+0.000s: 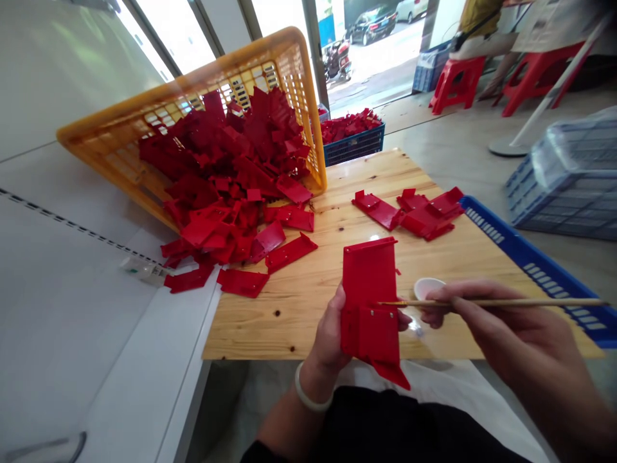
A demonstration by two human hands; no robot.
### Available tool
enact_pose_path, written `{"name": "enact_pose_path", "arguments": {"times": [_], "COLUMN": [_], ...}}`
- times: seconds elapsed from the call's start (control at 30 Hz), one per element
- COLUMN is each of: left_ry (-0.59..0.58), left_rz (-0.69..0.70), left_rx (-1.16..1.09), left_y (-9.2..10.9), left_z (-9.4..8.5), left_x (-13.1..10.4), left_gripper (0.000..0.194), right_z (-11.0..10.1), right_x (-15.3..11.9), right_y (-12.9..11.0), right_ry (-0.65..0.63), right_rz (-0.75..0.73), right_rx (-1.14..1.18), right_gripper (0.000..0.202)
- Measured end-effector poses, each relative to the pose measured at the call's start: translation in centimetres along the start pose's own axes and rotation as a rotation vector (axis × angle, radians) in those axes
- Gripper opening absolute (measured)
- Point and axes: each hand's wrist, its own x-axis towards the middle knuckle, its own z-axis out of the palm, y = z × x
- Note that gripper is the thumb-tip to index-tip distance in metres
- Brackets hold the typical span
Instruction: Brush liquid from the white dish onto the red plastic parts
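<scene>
My left hand is closed around a red plastic part, a long flat piece with a raised section and two small metallic dots. It is held up over the front edge of the table. Between the fingers of my right hand is a thin wooden paintbrush, its tip touching the red part or just in front of it near the dots. Behind my right fingertips stands a small white cup on the table. Several similar red parts lie loosely together at the table's right.
A tipped yellow crate spills a heap of red parts onto the wooden table. A blue crate borders the right edge. Beyond are another blue crate, stacked crates, red stools and a seated person.
</scene>
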Motion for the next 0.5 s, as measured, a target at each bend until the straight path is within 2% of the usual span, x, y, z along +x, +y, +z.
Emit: {"name": "enact_pose_path", "arguments": {"times": [0.2, 0.33, 0.5], "left_ry": [-0.038, 0.039, 0.102], "left_rz": [0.017, 0.133, 0.244], "left_rx": [0.087, 0.228, 0.541], "left_y": [0.0, 0.3, 1.1], "left_z": [-0.4, -0.1, 0.5], "left_x": [0.2, 0.1, -0.5], "left_gripper": [0.085, 0.071, 0.066], "right_z": [-0.4, -0.8, -1.0], "right_x": [-0.2, 0.0, 0.3], "right_y": [-0.3, -0.8, -1.0], "right_ry": [-0.02, 0.03, -0.083], "right_rz": [0.046, -0.035, -0.222], "right_rx": [-0.005, -0.098, -0.284], "right_gripper": [0.013, 0.01, 0.011]}}
